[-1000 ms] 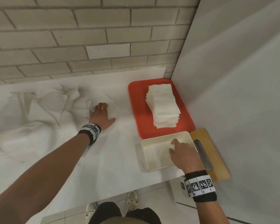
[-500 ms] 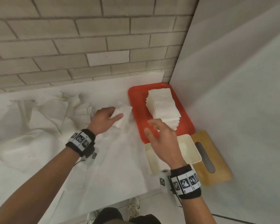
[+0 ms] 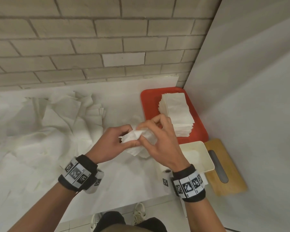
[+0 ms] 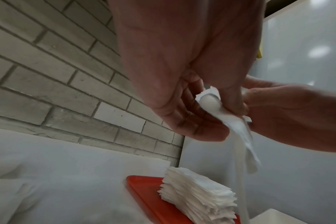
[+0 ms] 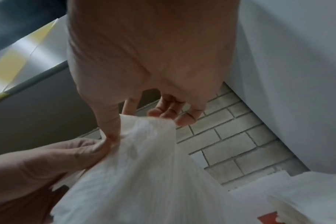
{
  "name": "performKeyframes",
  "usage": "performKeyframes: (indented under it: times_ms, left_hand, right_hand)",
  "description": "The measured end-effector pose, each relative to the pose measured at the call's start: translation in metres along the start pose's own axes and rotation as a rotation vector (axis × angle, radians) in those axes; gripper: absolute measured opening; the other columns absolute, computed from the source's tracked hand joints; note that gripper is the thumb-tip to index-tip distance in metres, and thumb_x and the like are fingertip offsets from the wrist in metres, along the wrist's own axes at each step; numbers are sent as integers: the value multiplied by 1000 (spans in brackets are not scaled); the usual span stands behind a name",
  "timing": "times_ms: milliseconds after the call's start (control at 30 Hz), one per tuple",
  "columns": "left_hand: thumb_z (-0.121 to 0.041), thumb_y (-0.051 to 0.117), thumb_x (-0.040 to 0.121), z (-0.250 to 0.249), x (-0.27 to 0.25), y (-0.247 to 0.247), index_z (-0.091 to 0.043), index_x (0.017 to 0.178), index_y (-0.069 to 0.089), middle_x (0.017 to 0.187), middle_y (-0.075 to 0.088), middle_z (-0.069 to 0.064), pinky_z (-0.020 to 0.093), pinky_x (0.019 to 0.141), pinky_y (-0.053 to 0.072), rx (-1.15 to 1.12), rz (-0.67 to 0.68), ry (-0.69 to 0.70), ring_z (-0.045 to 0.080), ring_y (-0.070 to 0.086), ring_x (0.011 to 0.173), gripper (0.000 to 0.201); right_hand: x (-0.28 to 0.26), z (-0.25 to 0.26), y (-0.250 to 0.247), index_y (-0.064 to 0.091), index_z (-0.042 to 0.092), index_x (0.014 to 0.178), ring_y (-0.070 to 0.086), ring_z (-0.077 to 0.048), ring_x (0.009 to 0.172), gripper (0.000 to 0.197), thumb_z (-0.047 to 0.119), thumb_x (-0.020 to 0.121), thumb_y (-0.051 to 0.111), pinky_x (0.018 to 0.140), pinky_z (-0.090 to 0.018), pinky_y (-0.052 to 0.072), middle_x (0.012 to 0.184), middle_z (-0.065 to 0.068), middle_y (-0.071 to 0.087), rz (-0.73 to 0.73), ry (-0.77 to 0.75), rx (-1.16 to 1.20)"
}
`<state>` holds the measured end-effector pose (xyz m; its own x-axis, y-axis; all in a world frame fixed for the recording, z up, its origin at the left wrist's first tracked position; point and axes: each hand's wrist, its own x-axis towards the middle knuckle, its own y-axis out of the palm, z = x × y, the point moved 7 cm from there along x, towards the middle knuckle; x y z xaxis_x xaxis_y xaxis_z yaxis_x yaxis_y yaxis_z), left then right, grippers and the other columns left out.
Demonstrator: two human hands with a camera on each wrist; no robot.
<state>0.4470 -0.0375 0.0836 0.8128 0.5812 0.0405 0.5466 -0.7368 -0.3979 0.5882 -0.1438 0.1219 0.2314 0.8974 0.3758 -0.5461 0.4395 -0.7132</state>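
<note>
A white paper napkin (image 3: 137, 139) hangs above the white table, held between both hands. My left hand (image 3: 122, 139) pinches its left part with thumb and fingers, and the left wrist view shows the napkin (image 4: 230, 119) trailing down from that pinch. My right hand (image 3: 151, 131) pinches the napkin's top right part. In the right wrist view the thumb presses the napkin (image 5: 144, 166) beside my left thumb. A neat stack of folded napkins (image 3: 176, 113) sits on a red tray (image 3: 149, 104) just behind my right hand.
A cream rectangular box (image 3: 201, 156) stands in front of the tray, with its wooden slotted lid (image 3: 224, 166) lying to its right. Several loose unfolded napkins (image 3: 60, 114) lie heaped at the left. A brick wall runs behind and a white panel stands to the right.
My left hand has lifted a napkin from the loose heap toward the middle. My right hand left the cream box, rose and took hold of the same napkin.
</note>
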Motion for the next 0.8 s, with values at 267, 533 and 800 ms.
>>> performKeyframes:
  times_ms: [267, 533, 800]
  left_hand:
    - [-12, 86, 87, 5, -5, 14, -13, 122, 59, 111, 80, 11, 50, 88, 63, -364, -136, -98, 34, 78, 101, 44]
    - [-17, 69, 105, 5, -2, 43, -21, 136, 55, 123, 75, 10, 65, 88, 61, -324, -182, -74, 34, 74, 111, 35]
    - [-25, 93, 84, 1, -9, 51, -21, 128, 66, 121, 79, 7, 58, 93, 60, -370, -125, -126, 29, 75, 115, 52]
  right_hand:
    - [-24, -32, -14, 75, 23, 97, 70, -19, 84, 10, 31, 103, 75, 79, -51, 57, 88, 5, 74, -166, 279, 430]
    - [-41, -48, -11, 65, 27, 102, 72, -14, 81, 16, 39, 101, 76, 72, -44, 59, 86, 7, 76, -123, 393, 393]
    - [-44, -57, -21, 61, 20, 115, 75, -27, 97, 9, 21, 108, 67, 74, -43, 59, 102, -6, 80, -198, 483, 718]
